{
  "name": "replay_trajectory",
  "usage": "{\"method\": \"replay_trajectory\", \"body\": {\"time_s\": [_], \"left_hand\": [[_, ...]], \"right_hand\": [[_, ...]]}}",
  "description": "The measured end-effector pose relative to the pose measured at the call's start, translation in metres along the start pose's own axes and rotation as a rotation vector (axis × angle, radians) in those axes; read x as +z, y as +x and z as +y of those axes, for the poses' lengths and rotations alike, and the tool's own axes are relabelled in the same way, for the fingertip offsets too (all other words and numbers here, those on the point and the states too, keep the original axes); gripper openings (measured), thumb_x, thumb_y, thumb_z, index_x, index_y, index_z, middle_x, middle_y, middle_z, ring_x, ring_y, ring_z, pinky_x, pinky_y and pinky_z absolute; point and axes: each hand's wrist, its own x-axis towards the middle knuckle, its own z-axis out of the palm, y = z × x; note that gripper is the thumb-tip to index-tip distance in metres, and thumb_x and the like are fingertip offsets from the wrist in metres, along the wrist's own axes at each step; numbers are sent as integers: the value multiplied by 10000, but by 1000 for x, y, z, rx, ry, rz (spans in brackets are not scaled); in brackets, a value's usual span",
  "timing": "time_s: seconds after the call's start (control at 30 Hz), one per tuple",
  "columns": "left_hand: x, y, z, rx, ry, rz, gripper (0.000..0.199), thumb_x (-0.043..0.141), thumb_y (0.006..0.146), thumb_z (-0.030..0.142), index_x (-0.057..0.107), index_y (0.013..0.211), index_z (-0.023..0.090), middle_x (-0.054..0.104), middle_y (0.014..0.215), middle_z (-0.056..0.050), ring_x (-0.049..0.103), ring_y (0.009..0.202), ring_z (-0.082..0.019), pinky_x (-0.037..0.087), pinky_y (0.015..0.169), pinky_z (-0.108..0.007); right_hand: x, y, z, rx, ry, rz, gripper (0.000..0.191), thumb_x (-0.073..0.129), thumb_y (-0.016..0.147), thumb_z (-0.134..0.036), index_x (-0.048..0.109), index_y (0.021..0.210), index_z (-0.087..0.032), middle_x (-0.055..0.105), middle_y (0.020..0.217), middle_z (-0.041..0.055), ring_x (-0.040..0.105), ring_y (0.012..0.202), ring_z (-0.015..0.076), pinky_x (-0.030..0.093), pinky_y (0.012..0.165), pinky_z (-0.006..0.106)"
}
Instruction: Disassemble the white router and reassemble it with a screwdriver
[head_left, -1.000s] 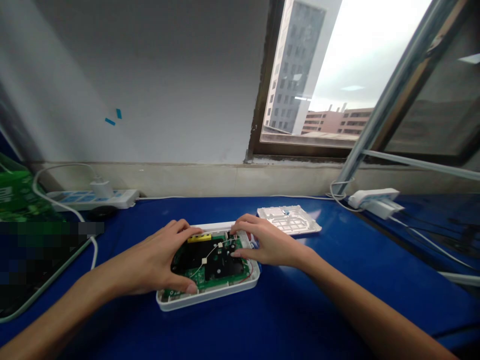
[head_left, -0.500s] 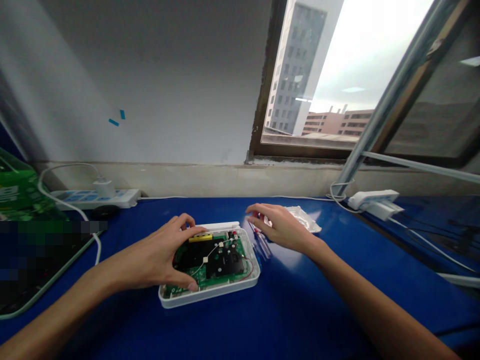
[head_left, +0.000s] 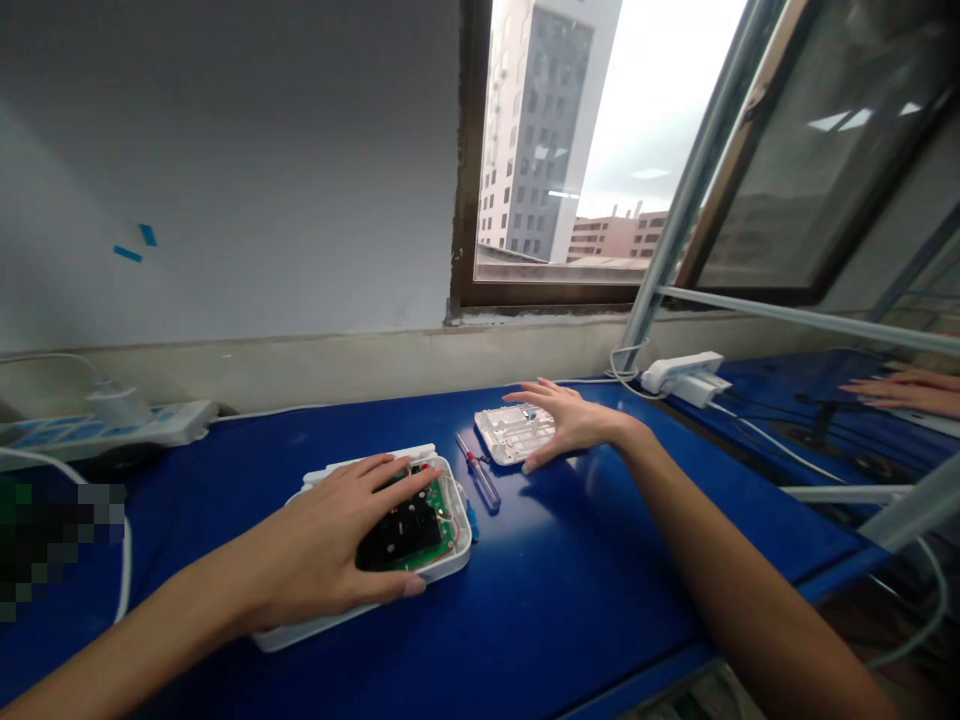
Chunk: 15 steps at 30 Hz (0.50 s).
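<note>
A white plastic casing [head_left: 450, 568] with a green circuit board [head_left: 442, 530] inside lies on the blue table. My left hand [head_left: 330, 540] spans it, thumb on the near rim and fingers over the far side, covering much of the board. My right hand [head_left: 574, 415] is open, thumb and fingers apart around the right part of a white plastic cover [head_left: 504, 435]; whether it touches is unclear. Between casing and cover lies a screwdriver [head_left: 484, 482] with a clear purplish handle and red collar. A blue item [head_left: 472, 520] shows beside the casing's right edge.
A power strip [head_left: 180, 422] with a plugged-in charger stands at the left. Another white strip [head_left: 682, 372] with a cable sits by the metal frame [head_left: 649, 300] at the right. At the far right another person's hand [head_left: 907, 390] rests over a table.
The view has turned right. My right hand has moved away from the screwdriver to the white cover. My left hand has shifted farther over the casing, its fingers stretched across the board.
</note>
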Motion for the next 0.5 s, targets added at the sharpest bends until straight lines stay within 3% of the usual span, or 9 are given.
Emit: {"method": "replay_trajectory", "body": {"time_s": [0.1, 0.3, 0.4, 0.5], "left_hand": [[0, 2, -5, 6, -20, -2, 900, 665, 826, 691, 231, 1582, 464, 344, 1639, -32, 334, 1487, -384, 341, 1164, -635], [5, -4, -11, 18, -58, 48, 920, 702, 830, 634, 231, 1594, 430, 323, 1648, -32, 301, 1502, -380, 313, 1188, -619], [5, -9, -13, -21, -16, 60, 838, 641, 879, 635, 233, 1588, 454, 308, 1655, -12, 224, 1526, -395, 293, 1166, -682], [3, -12, -15, -36, -7, 113, 721, 597, 924, 602, 305, 1567, 455, 357, 1635, -4, 250, 1520, -383, 310, 1166, -670]], "right_hand": [[5, 2, 8, 41, -9, -87, 1186, 850, 508, -752, 396, 1543, -393, 359, 1622, 73, 107, 1534, 449, 146, 1200, 676], [8, 5, 12, 18, -12, -8, 1051, 889, 489, -697, 552, 1431, -375, 581, 1385, 110, 507, 1306, 425, 406, 1080, 595], [6, 5, 17, 34, 17, -18, 1049, 882, 503, -696, 544, 1432, -348, 614, 1264, 107, 594, 1168, 381, 485, 987, 524], [2, 4, 21, 44, 28, 10, 1066, 874, 515, -702, 529, 1441, -301, 603, 1244, 121, 618, 1104, 359, 500, 955, 495]]}}
